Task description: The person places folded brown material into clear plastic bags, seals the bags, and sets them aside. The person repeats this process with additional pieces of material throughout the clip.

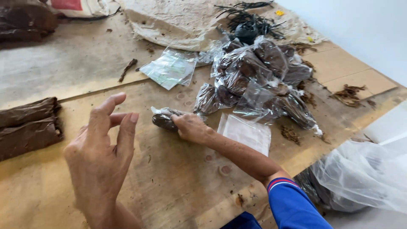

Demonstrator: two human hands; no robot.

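My right hand (191, 127) rests on a small clear plastic bag of dark brown leaf (163, 119) lying on the wooden boards, fingers closed over its right end. My left hand (104, 148) hovers open in the air to the left of that bag, fingers spread, holding nothing. Just right of my right wrist lies a flat empty clear bag (247, 133). Behind it sits a pile of filled clear bags of the same dark stuff (258, 80).
Pressed dark brown slabs (27, 127) lie at the left edge. A stack of flat clear bags (171, 68) and a cloth sack (178, 21) sit at the back, with black ties (250, 21) beyond. A large clear plastic bag (364, 174) hangs at the right edge. Loose leaf scraps (348, 94) lie scattered.
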